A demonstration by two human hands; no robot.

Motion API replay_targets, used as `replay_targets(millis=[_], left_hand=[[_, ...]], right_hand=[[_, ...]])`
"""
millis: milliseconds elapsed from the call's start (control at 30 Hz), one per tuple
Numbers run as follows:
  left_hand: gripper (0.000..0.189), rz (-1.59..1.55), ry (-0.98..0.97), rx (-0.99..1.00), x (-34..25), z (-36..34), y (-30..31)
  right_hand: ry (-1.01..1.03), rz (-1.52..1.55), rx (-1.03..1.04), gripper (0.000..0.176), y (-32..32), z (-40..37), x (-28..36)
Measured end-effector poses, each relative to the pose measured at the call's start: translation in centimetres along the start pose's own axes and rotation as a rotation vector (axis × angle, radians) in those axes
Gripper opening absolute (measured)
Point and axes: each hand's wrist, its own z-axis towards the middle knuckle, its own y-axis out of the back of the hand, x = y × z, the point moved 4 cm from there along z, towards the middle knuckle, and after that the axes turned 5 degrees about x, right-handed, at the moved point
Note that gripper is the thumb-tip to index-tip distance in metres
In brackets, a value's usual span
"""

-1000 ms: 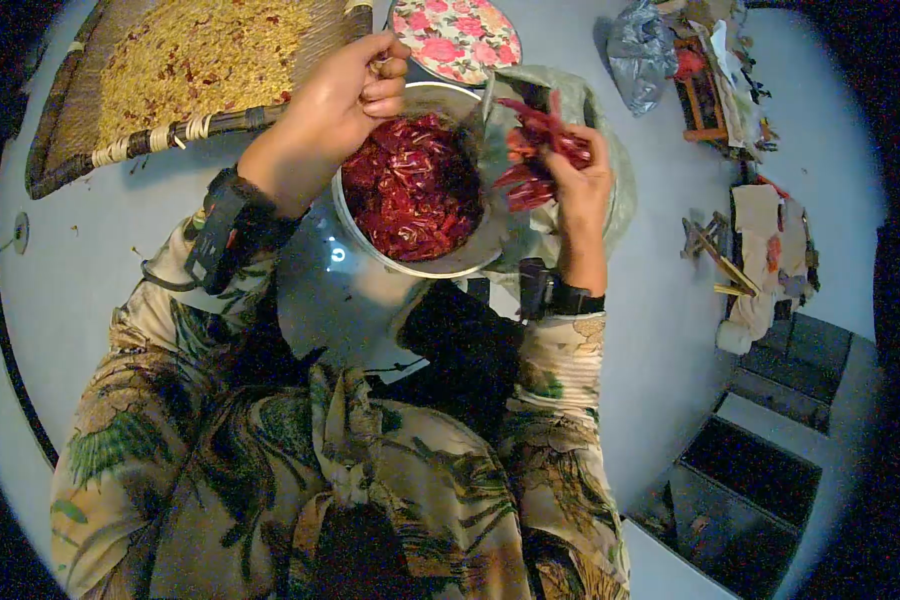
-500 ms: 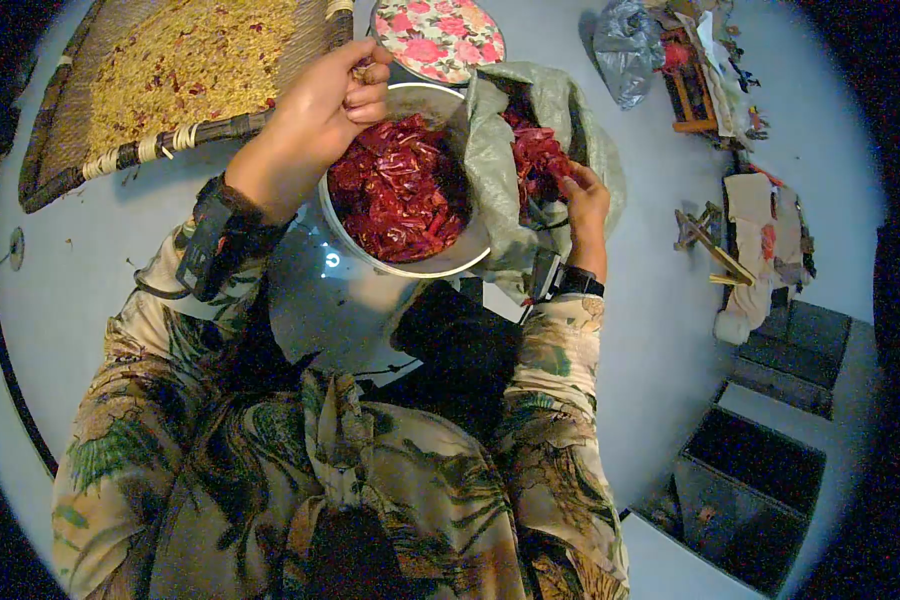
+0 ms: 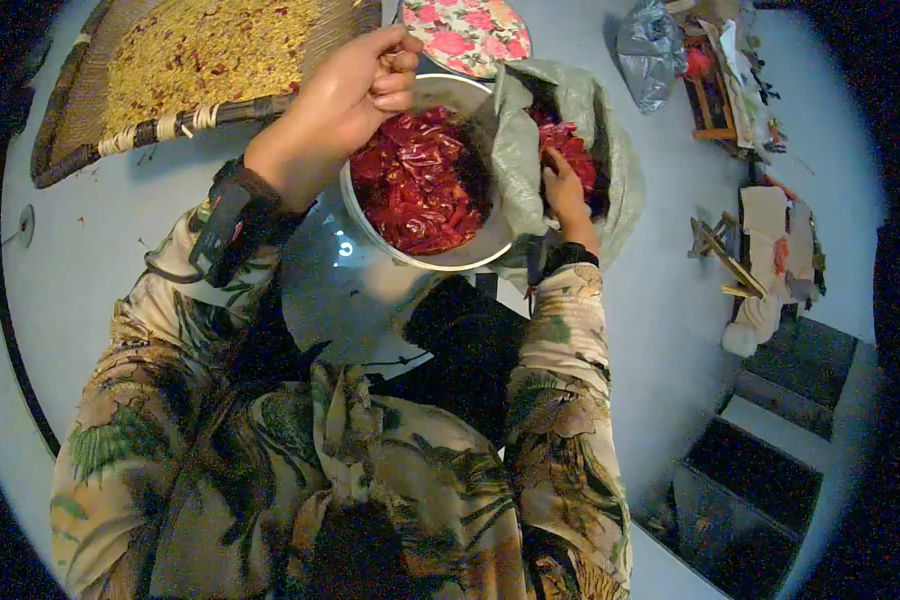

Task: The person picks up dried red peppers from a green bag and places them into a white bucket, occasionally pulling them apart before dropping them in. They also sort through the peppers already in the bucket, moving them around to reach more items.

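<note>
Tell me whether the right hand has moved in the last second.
Yes. The right hand, earlier raised beside the metal pot, has dropped into the mouth of the green sack, among the chilies.

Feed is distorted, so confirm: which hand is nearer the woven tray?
Left. The left hand sits beside the edge of the woven tray, over the rim of the bowl; the right hand is across the bowl, reaching into the green sack.

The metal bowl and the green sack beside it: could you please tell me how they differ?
The metal bowl is rigid and round; the green sack is soft and crumpled. The bowl's red chilies lie fully exposed; the sack's are partly hidden, with the right hand reaching in. Both hold red chilies.
</note>
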Motion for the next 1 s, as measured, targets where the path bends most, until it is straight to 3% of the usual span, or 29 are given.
replay_targets(millis=[33,133,200,267,333,367,467,533,633,733,767,900,1000], left_hand=[[0.02,-0.063,0.04,-0.013,0.3,1.1,1.5],[0.015,-0.125,0.039,0.121,0.2,1.5,2.4],[0.017,-0.08,0.016,0.068,-0.1,1.3,1.9],[0.019,-0.085,0.022,0.045,0.0,1.3,1.7],[0.019,-0.14,0.056,0.047,0.2,2.1,2.7],[0.019,-0.107,0.041,0.16,0.1,2.4,3.1],[0.019,-0.044,0.018,0.025,0.1,2.4,3.3],[0.019,-0.097,0.019,0.068,0.0,2.5,3.2],[0.019,-0.123,0.013,0.1,-0.1,2.5,3.2],[0.02,-0.101,0.016,0.014,-0.9,1.3,2.1],[0.021,-0.091,0.019,-0.032,-1.2,0.8,1.7],[0.02,-0.077,-0.001,-0.009,-1.8,0.6,2.0],[0.02,-0.119,0.005,0.02,-2.3,0.6,2.4]], right_hand=[[0.298,-0.064,-0.21,0.043,-0.6,1.1,-2.7],[0.061,-0.071,-0.16,0.043,0.4,1.2,-4.6],[0.086,-0.024,-0.117,0.033,1.1,1.6,-5.1],[-0.06,-0.136,-0.082,0.031,2.7,1.1,-2.6],[0.145,0.104,-0.152,0.028,2.2,1.4,-0.2],[0.198,0.208,-0.098,0.028,2.1,1.3,1.7],[0.378,0.423,0.138,0.031,0.5,-0.8,11.1],[0.456,0.405,0.331,0.039,-2.7,-1.7,15.0],[0.414,0.249,0.463,0.058,-8.3,-1.3,14.9],[0.436,0.171,0.399,0.077,-12.3,1.4,13.2],[0.33,0.27,0.345,0.084,-12.7,2.1,12.3],[0.346,0.425,0.34,0.093,-12.7,4.3,12.8],[0.272,0.276,0.21,0.097,-15.3,5.9,11.7]])
